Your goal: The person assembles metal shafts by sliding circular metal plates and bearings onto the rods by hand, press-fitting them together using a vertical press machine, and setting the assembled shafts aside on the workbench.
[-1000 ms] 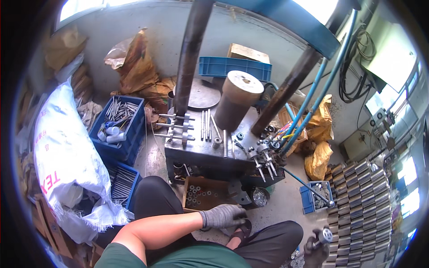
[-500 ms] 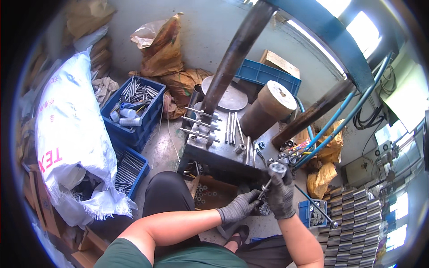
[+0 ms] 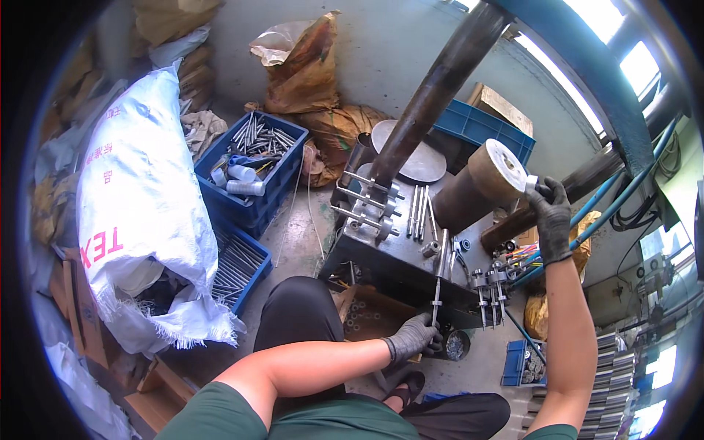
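My left hand (image 3: 414, 339), in a dark grey glove, is closed round the lower end of a thin metal rod (image 3: 438, 275). The rod stands nearly upright in front of the press table and has a small collar partway up. Raised at the right, my gloved right hand (image 3: 551, 218) pinches a small pale round metal piece (image 3: 531, 182) at its fingertips. That piece is at the rim of the thick brown cylinder (image 3: 477, 180); whether they touch I cannot tell. Several rods with collars (image 3: 491, 284) hang at the table's right front edge. Loose rods (image 3: 419, 211) lie on the tabletop.
Blue crates of metal rods (image 3: 253, 158) stand at the left, beside a large white woven sack (image 3: 147, 191). A thick steel column (image 3: 440, 88) rises from the press table (image 3: 367, 253). Below are a brown box (image 3: 350, 312) with small rings and a round can (image 3: 457, 345).
My right hand has left the rod, moving up and away to the cylinder's top with a small metal piece. My left hand still grips the rod. The view has shifted left.
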Demonstrator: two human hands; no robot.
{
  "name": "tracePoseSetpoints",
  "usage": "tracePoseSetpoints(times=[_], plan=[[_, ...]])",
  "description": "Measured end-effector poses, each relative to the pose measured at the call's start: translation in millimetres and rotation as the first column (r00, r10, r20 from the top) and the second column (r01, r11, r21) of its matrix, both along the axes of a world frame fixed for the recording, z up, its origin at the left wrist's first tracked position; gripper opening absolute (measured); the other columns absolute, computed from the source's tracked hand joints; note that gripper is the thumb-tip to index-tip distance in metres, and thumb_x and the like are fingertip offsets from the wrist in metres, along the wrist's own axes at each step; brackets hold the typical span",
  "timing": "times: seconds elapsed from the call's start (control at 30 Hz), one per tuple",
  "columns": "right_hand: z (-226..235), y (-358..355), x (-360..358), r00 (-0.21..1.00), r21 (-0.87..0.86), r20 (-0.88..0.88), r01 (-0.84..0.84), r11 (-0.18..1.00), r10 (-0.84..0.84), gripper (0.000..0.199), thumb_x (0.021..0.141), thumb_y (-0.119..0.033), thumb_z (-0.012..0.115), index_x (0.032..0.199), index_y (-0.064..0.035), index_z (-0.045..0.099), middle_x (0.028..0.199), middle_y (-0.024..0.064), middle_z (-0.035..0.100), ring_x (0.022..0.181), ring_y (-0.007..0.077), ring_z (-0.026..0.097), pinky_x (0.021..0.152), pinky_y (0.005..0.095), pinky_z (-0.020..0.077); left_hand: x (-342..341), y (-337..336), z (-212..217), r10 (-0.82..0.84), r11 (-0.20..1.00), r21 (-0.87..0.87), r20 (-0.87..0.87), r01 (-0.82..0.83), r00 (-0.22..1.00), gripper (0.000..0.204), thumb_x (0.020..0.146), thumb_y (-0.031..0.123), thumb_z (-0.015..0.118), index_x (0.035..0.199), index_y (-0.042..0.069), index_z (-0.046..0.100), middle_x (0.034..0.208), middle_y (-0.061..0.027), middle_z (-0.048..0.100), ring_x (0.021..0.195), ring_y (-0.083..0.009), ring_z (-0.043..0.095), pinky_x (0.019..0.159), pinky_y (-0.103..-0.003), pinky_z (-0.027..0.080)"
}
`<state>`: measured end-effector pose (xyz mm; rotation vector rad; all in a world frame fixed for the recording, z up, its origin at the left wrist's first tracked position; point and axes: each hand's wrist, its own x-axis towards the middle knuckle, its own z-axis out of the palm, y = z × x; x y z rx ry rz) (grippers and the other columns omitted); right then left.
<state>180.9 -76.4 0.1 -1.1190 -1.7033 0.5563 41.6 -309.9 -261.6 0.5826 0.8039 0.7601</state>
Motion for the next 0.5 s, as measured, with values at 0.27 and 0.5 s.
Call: tracePoseSetpoints(times=[0.27,0.5], plan=[[14.5,57.1,-20.8,0.911,0.076,0.406,0.044,0.996,-0.071,0.043,0.082,-0.020,0.083,0.118,0.0020,0.071,0.105,0.0123,0.076,0.092,0.0167,0.071,0.086,0.0328,0.0563,-7.3,18.8,1.8,0.067,0.986,0.156,-0.089,-0.053,0.994,0.025,0.101,0.016,0.058,0.122,0.002,0.058,0.097,-0.0095,0.070,0.085,-0.0176,0.071,0.074,-0.034,0.062],[-0.1,118.3,-32.3,0.833,0.012,0.529,-0.201,0.979,0.165,0.042,0.089,-0.026,0.068,0.121,0.0007,0.071,0.109,0.0169,0.075,0.099,0.0272,0.071,0.090,0.0388,0.0545,-13.3,26.4,-24.0,0.296,0.928,0.220,0.061,-0.303,0.953,0.027,0.099,0.031,0.061,0.101,0.005,0.067,0.083,-0.0054,0.068,0.073,-0.0167,0.065,0.067,-0.036,0.054]])
